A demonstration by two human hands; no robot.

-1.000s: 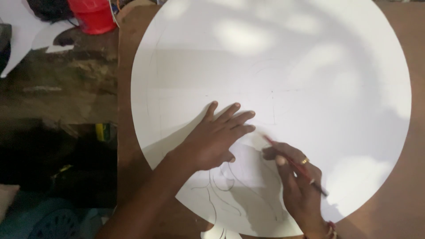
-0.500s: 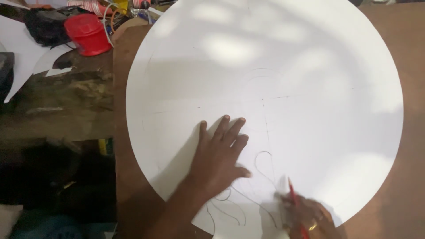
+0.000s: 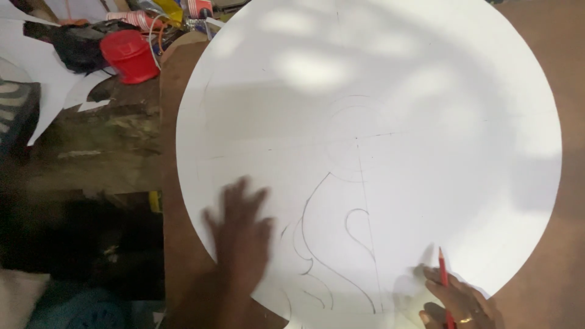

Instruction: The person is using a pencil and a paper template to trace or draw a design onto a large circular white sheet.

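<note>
At the upper left of the frame, white paper offcuts (image 3: 36, 91) lie on a dark, cluttered surface, and a red plastic cup (image 3: 130, 56) stands just beside the top left corner of the brown tabletop (image 3: 173, 109). Only a narrow strip of tabletop shows between that edge and the left rim of the large white paper disc (image 3: 390, 109), which fills most of the frame and runs off the top.

In the lower left part of the disc, the left hand (image 3: 241, 234) lies flat on the paper, blurred, its fingers spread wide and holding nothing, the wrist crossing the disc's lower left rim. To its right, curved pencil lines (image 3: 332, 256) run up toward faint construction circles and a cross near the middle. The upper and right parts of the sheet are bare white.

At the bottom right, the right hand (image 3: 454, 301) rests at the disc's lower rim, fingers closed around a red pencil (image 3: 443, 274) pointing up. Beyond the right rim, bare tabletop reaches the frame edge.
</note>
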